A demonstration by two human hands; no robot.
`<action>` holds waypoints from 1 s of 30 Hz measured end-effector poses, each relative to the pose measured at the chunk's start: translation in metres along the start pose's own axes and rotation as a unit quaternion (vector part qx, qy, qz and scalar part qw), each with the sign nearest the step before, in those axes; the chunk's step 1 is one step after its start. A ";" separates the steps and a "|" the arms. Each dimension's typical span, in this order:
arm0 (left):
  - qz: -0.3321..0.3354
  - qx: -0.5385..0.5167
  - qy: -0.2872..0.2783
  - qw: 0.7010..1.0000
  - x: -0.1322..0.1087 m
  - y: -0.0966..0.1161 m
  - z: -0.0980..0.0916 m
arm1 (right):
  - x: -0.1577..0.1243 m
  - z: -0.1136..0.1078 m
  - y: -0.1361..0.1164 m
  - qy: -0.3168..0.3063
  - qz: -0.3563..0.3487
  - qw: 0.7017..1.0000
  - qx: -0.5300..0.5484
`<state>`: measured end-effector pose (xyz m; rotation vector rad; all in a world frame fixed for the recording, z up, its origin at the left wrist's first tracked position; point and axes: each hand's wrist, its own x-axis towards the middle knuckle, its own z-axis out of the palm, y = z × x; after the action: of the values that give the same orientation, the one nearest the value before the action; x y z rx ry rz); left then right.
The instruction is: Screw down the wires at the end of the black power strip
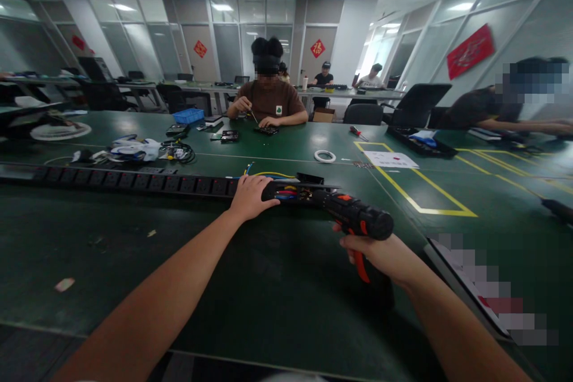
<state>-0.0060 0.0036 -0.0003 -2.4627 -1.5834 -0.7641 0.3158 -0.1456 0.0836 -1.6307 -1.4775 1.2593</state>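
A long black power strip (pixel 197 185) with a row of sockets lies across the green table, and its right end is open, with coloured wires (pixel 286 194) showing inside. My left hand (pixel 249 197) grips the strip just left of that opening, fingers over the top and thumb on the near side. A black and orange cordless drill (pixel 356 212) is held in my right hand (pixel 373 250), its front end pointing left at the strip's open end. Whether the bit touches a screw is too small to tell. Yellow and blue wires (pixel 268 174) arch behind my left hand.
A white ring-shaped roll (pixel 324 156), a paper sheet (pixel 389 159) and a screwdriver (pixel 357 133) lie beyond the drill. Cables and bags (pixel 138 149) sit at the back left, near a blue basket (pixel 188 116). Across the table a person (pixel 273 98) works on small parts.
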 end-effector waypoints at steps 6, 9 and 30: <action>0.003 -0.003 0.003 1.000 0.001 -0.001 0.001 | 0.001 0.001 0.001 -0.004 -0.006 1.000 0.004; 0.002 -0.003 0.003 1.000 0.001 0.000 0.000 | 0.002 0.001 0.002 -0.003 -0.005 1.000 0.002; 0.001 0.001 0.000 1.000 0.000 0.001 -0.001 | 0.004 0.000 0.004 -0.013 -0.013 1.000 0.004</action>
<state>-0.0058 0.0034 0.0011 -2.4623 -1.5796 -0.7614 0.3176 -0.1427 0.0791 -1.5896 -1.5025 1.2747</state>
